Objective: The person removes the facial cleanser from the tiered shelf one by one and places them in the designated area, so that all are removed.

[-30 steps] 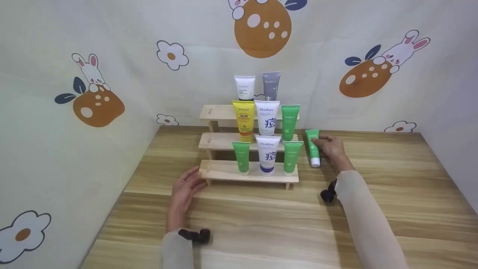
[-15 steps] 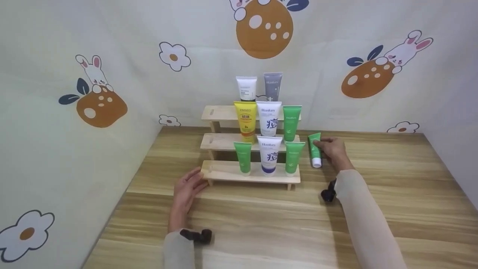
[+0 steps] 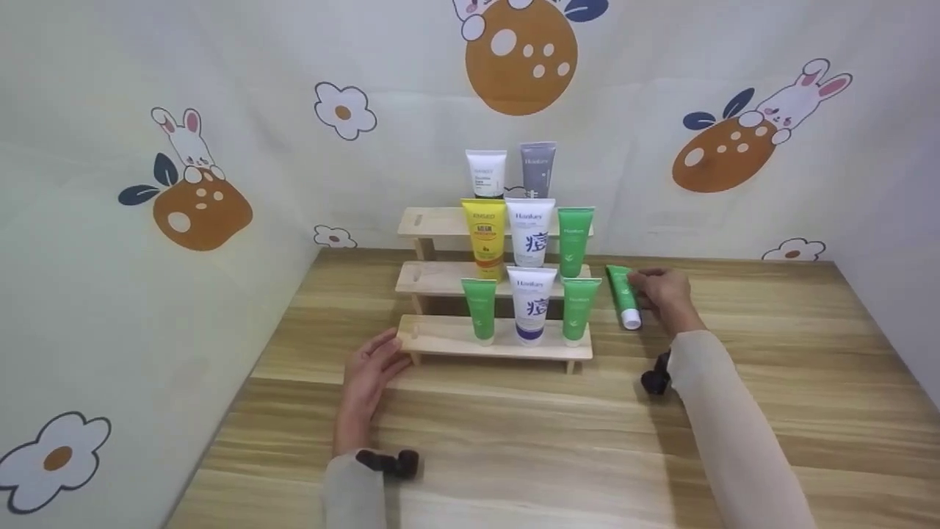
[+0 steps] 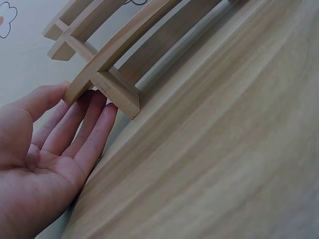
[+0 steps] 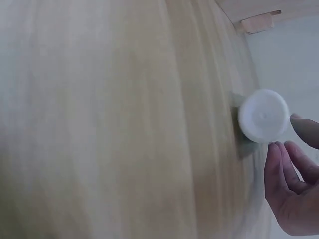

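A three-tier wooden display stand (image 3: 433,342) bears several squeeze tubes standing on their caps. At its front left corner, my left hand (image 3: 367,371) holds the end of the lowest shelf (image 4: 82,84), thumb on the edge and fingers beneath. Right of the stand, a green squeeze tube (image 3: 624,295) with a white cap (image 5: 264,116) lies on the table, cap toward me. My right hand (image 3: 667,295) pinches it from the right, near its flat end. On the bottom shelf are a green tube (image 3: 481,310), a white tube (image 3: 530,305) and another green tube (image 3: 580,310).
A yellow tube (image 3: 484,236), a white tube (image 3: 530,231) and a green tube (image 3: 574,241) stand on the middle shelf. On the top one are a small white tube (image 3: 486,173) and a grey tube (image 3: 538,169). A patterned cloth (image 3: 411,147) hangs behind the wooden table (image 3: 514,441).
The green tube by my right hand has turned, its cap swinging right, and the hand has shifted slightly right. My left hand stays at the shelf corner.
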Motion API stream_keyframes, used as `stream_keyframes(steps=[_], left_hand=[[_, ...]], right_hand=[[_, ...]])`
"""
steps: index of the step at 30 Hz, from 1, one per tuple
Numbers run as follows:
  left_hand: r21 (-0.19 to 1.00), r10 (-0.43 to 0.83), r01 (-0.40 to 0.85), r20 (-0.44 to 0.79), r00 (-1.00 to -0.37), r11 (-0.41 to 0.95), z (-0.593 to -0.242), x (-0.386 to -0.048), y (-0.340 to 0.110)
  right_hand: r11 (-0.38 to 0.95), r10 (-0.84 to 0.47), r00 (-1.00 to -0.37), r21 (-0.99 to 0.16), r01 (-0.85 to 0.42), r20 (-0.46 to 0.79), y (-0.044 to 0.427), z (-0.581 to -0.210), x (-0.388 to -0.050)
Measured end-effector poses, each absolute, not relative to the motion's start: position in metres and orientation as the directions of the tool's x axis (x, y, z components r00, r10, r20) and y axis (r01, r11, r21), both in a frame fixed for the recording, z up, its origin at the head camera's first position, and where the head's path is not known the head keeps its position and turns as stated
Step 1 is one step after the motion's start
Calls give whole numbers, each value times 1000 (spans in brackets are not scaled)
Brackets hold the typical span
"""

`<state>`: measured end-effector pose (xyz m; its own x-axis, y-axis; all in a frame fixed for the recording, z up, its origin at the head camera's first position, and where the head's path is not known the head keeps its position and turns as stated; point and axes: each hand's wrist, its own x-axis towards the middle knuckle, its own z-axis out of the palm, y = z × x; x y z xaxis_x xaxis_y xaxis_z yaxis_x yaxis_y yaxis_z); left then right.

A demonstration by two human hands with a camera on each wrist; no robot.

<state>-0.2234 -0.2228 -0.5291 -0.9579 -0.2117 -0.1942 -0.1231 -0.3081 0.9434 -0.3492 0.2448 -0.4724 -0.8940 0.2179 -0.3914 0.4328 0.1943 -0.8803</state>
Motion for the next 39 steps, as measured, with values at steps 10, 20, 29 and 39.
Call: stream_keyframes(steps=[10,20,29,39], left_hand=[[939,-209,-113,-188,-960,-325,-528,-222,-224],[939,-208,-104,-179,-962,-329,-530,-224,-224],[940,-205,-125,-197,-959,-318,-530,-225,-224],[945,-199,-116,-183,-963,-305,-528,-223,-226]], right_hand=[[374,91,-983,-909,184,-161,245,-420,-349],[397,27,-999,-918,-9,22,224,-333,-349],[385,-46,-997,-920,-74,61,198,-288,-339],[381,-122,-989,-917,-121,80,174,-281,-339]])
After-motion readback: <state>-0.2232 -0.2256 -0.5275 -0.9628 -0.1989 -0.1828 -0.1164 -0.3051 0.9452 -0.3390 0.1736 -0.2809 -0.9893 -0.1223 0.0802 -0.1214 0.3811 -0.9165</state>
